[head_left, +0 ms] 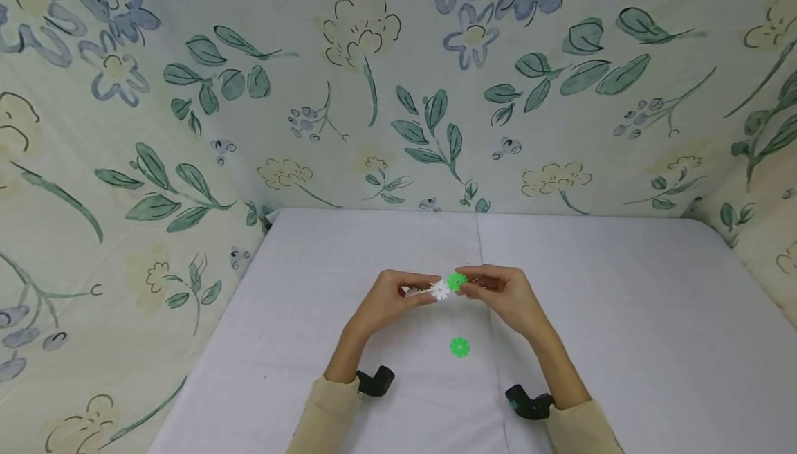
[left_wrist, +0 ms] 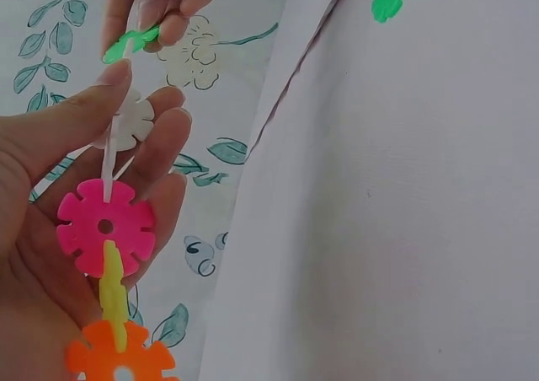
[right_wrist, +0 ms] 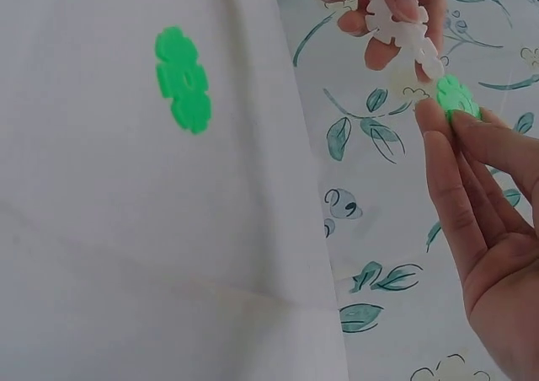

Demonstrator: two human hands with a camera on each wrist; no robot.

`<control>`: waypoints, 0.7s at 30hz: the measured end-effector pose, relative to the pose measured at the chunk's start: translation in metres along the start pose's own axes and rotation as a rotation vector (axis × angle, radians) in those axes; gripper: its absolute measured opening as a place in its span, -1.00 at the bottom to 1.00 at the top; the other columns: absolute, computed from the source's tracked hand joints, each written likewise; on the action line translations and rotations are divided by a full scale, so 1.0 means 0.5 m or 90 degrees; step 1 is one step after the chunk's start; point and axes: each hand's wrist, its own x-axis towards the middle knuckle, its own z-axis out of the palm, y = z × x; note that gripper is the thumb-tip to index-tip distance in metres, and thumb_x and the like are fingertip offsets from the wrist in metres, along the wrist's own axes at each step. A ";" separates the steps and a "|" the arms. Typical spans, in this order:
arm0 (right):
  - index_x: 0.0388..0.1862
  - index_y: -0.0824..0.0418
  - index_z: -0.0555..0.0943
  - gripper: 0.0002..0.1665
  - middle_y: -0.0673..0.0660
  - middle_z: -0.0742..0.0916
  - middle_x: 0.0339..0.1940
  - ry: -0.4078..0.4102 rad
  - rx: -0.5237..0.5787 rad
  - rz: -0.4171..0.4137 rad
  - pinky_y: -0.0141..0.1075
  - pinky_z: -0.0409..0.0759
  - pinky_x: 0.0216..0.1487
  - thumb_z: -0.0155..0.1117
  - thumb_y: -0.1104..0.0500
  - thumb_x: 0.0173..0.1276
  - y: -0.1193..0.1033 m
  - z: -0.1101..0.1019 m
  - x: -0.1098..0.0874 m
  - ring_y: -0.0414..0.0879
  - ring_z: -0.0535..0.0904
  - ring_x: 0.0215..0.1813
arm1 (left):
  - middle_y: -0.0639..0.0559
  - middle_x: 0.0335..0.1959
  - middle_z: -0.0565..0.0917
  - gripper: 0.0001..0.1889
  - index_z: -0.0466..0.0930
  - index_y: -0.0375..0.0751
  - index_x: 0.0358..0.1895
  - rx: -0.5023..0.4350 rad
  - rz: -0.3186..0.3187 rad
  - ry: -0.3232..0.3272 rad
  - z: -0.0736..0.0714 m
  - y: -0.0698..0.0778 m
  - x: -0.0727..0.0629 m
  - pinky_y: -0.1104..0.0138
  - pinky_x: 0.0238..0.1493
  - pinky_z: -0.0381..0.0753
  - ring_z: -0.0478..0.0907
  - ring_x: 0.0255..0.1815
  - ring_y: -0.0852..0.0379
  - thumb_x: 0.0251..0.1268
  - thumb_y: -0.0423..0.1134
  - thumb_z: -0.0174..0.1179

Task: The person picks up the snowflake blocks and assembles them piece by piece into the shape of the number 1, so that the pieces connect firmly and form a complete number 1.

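Note:
My left hand (head_left: 389,298) pinches a white notched plastic disc (left_wrist: 135,121) between thumb and fingers. From it a chain of interlocked discs runs along the palm: another white one edge-on, a pink disc (left_wrist: 126,217), a yellow disc (left_wrist: 113,292) and an orange disc (left_wrist: 93,360), cut off by the frame. Opposite, my right hand (head_left: 507,291) pinches a green notched disc (right_wrist: 455,94) by its edge. In the wrist views this green disc meets the end of the white part of the chain; whether the notches are engaged I cannot tell.
A second green disc (head_left: 459,347) lies flat on the white-covered table (head_left: 623,315), nearer to me than the hands. Behind the table hangs a floral cloth (head_left: 349,142), which also covers the left side. Black wrist cameras sit on both forearms.

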 end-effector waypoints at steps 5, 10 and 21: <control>0.13 0.27 0.73 -0.65 0.30 0.81 0.04 -0.001 0.005 -0.005 -0.16 0.78 -0.03 0.43 0.30 0.38 -0.004 0.003 -0.001 -0.20 0.81 -0.11 | 0.14 0.01 0.83 -0.66 0.79 0.03 0.13 -0.022 0.002 -0.011 -0.002 -0.003 0.000 0.45 -0.30 0.50 0.69 -0.14 0.24 0.29 -0.17 0.46; 0.12 0.26 0.74 -0.65 0.29 0.81 0.04 0.002 0.012 -0.014 -0.30 0.77 -0.06 0.45 0.30 0.36 -0.006 0.007 -0.002 -0.20 0.82 -0.11 | -0.01 -0.05 0.84 -0.65 0.75 -0.11 0.17 -0.058 0.005 -0.037 -0.004 -0.004 0.000 0.44 -0.27 0.61 0.80 -0.21 -0.02 0.35 -0.20 0.40; 0.11 0.32 0.74 -0.66 0.32 0.82 0.01 -0.004 0.021 -0.021 -0.31 0.78 -0.07 0.43 0.32 0.37 0.004 0.011 0.000 -0.17 0.82 -0.13 | -0.11 -0.11 0.85 -0.66 0.73 -0.13 0.20 -0.081 0.004 -0.061 -0.007 -0.004 -0.001 0.35 -0.25 0.67 0.79 -0.17 -0.21 0.42 -0.19 0.35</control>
